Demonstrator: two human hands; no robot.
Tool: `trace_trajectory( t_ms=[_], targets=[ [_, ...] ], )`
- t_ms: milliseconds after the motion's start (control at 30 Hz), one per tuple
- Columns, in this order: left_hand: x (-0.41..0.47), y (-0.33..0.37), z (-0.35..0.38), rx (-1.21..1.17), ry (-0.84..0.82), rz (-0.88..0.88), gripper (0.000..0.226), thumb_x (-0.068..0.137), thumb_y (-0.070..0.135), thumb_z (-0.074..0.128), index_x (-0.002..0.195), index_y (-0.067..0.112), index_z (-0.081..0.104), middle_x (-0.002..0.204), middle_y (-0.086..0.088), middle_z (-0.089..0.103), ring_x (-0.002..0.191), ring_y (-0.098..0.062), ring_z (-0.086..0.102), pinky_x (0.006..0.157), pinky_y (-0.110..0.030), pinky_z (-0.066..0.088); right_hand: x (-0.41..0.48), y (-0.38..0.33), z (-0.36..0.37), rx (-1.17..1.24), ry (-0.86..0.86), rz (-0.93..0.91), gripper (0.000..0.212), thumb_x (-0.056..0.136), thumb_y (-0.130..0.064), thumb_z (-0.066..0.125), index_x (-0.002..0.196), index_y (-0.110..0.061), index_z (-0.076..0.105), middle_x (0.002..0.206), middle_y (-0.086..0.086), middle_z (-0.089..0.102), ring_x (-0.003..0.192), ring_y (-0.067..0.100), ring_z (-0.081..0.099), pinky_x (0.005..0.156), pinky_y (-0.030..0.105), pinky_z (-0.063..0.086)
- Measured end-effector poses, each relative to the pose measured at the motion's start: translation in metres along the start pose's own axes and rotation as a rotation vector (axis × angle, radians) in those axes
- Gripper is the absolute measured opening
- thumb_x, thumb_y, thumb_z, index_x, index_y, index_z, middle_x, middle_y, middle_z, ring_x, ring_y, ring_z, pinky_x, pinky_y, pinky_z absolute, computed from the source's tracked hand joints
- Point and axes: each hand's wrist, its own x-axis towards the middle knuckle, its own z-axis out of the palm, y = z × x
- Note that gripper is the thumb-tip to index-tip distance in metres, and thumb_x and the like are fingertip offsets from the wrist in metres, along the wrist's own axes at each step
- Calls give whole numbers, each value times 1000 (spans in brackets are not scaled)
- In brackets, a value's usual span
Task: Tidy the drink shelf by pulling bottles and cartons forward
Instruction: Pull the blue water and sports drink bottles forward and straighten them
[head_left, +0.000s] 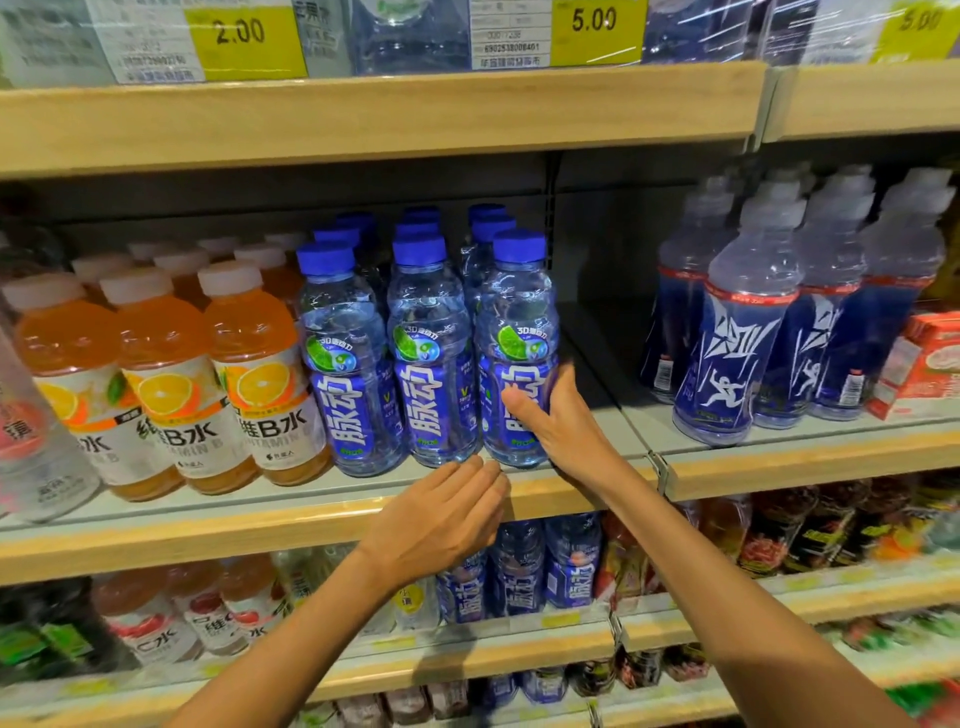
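Three rows of blue-capped bottles with blue labels stand on the middle shelf (332, 499). My right hand (563, 423) grips the lower body of the front right blue bottle (517, 332), thumb on its label and fingers round its right side. My left hand (441, 519) hovers with straight fingers in front of the shelf edge, just below the middle front blue bottle (431, 353), touching nothing. The front left blue bottle (345, 364) stands beside the orange drinks.
Orange vitamin drink bottles (260, 374) fill the shelf to the left. Taller dark-blue sports bottles (743, 332) and a red carton (924, 364) stand to the right past a bare gap. Price tags (595, 31) hang above; more bottles fill the lower shelves.
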Motion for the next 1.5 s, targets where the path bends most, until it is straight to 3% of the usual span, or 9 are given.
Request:
trace_trajectory(
  t_ms=[167,333,467,633,767,900,1100,1300,1500],
  targets=[
    [3,0,-4,-28,-16,-23,23,92,20,51,107,3,55,100,-12,70,90,-25,67,78,-31,54,7,-3,1,-44,-13,-2,66,72,-55,62,119,-16,36,125,8,57,115,18,57,101,44,45],
    [3,0,-7,-63,-54,-46,27,91,17,52,101,1,70,101,-15,71,90,-27,68,79,-32,56,16,1,1,-69,-11,15,55,83,-43,65,117,-5,44,118,11,62,109,20,61,96,42,50],
    [2,2,-6,-77,-68,-67,26,91,17,53,101,0,70,102,-15,69,90,-28,67,79,-34,56,11,2,-3,-65,-8,43,30,84,-41,67,98,-26,45,103,-10,62,89,-6,62,72,13,52],
    [5,3,-7,-94,-92,-109,26,93,17,50,100,0,68,100,-14,68,89,-29,66,75,-35,56,-2,-4,-3,-56,1,28,38,90,-36,61,115,-12,44,116,1,61,104,11,62,85,23,53],
    [21,15,-4,-145,-66,-136,23,91,15,52,97,0,69,97,-13,68,85,-28,65,74,-34,53,-27,-4,-23,-53,242,-51,38,91,-27,61,123,-13,46,106,-4,59,98,-1,57,86,14,46],
    [58,34,6,-201,-49,-161,24,88,14,51,97,0,68,96,-13,67,83,-27,64,74,-35,53,-49,-4,-66,-120,512,-109,19,92,-24,60,109,-16,55,96,-9,60,87,-5,58,78,12,46],
    [114,57,29,-251,-127,-258,32,90,23,46,101,-1,65,96,-14,65,81,-30,62,69,-36,53,-56,6,-122,-281,769,-130,29,92,-19,62,117,-9,52,110,5,55,101,19,56,88,32,48],
    [130,72,46,-130,-259,-322,37,96,33,39,100,6,65,95,-10,64,82,-26,60,68,-37,51,-47,21,-143,-303,594,-30,61,89,-28,65,139,-9,36,135,6,48,123,16,46,102,27,39],
    [125,74,48,-55,-281,-355,37,95,33,42,92,6,66,87,-9,65,76,-26,61,61,-37,51,-33,26,-143,-425,564,-52,71,83,-32,72,138,-4,36,133,11,44,126,24,39,103,32,33]
  ],
)
